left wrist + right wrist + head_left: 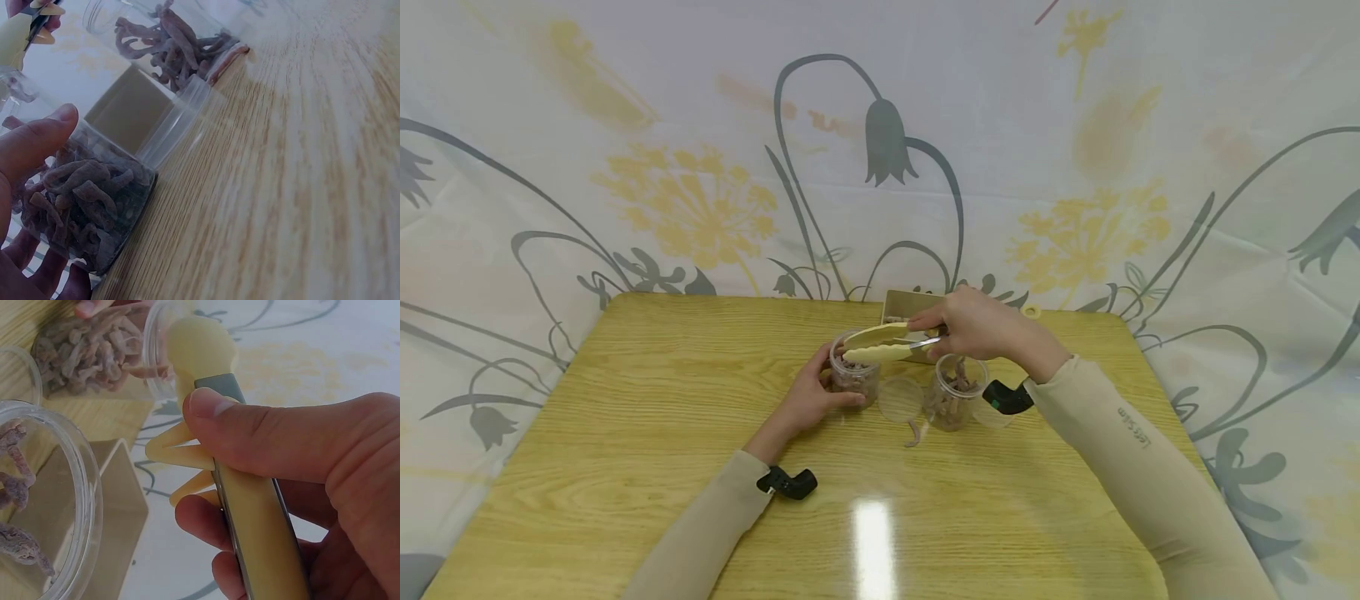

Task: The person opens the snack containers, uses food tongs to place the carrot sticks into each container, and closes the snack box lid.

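My left hand [814, 392] is wrapped round a clear plastic jar [94, 194] of greyish-brown dried strips, thumb on the near side. In my right hand [977, 325] I hold a pair of tongs [250, 506] with cream-coloured tips and a metal shaft. The tong tips are over the mouth of the left jar in the head view; whether they pinch a strip I cannot tell. A second clear jar [953, 400], also holding brownish strips, stands to the right, below my right hand.
Behind the jars stands a beige open box [913, 304], partly hidden by my right hand. Clear lids [901, 399] lie between and beside the jars. One loose strip [913, 433] is on the wooden table [700, 350]. A patterned cloth [880, 233] hangs behind.
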The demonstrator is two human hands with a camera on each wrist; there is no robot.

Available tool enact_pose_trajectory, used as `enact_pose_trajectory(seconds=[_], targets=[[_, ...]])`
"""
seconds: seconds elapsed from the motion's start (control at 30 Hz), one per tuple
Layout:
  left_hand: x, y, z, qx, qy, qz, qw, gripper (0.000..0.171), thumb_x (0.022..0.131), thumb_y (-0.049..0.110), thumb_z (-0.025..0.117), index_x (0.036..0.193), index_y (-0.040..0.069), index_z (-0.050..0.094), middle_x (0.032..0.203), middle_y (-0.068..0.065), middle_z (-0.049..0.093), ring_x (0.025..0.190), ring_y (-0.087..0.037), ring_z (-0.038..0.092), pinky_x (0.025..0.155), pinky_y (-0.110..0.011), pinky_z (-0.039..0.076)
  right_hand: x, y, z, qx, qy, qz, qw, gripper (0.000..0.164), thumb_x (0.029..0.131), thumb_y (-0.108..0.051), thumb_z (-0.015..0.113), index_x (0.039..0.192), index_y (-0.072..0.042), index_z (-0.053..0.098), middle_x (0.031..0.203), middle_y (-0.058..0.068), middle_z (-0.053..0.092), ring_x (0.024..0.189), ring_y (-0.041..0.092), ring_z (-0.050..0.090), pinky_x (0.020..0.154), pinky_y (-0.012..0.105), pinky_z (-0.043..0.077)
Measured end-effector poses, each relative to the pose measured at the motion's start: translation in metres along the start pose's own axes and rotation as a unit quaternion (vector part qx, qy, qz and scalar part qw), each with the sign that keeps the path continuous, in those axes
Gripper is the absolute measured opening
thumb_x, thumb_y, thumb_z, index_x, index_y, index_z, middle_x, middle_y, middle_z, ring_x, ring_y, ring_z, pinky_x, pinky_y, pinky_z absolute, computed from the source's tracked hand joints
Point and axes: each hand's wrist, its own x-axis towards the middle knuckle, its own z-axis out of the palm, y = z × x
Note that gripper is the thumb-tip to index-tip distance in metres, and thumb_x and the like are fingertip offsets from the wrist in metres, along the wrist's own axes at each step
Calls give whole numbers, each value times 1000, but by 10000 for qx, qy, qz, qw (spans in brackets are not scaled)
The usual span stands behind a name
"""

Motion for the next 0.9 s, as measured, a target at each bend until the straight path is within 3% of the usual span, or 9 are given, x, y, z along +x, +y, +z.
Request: enact_pose_trajectory(seconds=[0.27,0.47,0.77,0.9], targets=[[-2,7,1,8,-15,106,9999,87,80,-5,80,153,3,32,140,-26,43,124,-46,51,103,-54,42,-4,8,-1,388,294,-65,9988,51,82,-19,83,128,-4,67,129,10,65,55,6,54,60,29,47],[-2,3,1,15,-52,245,9997,86,80,-5,80,152,3,34,144,-26,42,123,-46,51,102,-55,42,-12,21,2,511,602,-66,9969,48,82,-18,82,126,-2,68,124,12,68,68,8,63,63,30,51],[-1,0,1,-26,-42,275,9996,84,81,-6,79,151,-1,33,144,-27,42,122,-46,51,101,-54,43,-18,29,8,481,531,161,9973,47,84,-14,80,128,-2,67,130,12,64,63,7,57,62,31,46],[3,-11,-1,-74,-35,142,9999,87,80,-7,79,153,2,32,145,-25,41,124,-45,50,102,-55,42,-15,25,9,422,514,165,9976,46,85,-14,80,129,-3,67,130,11,65,64,6,59,63,32,47]])
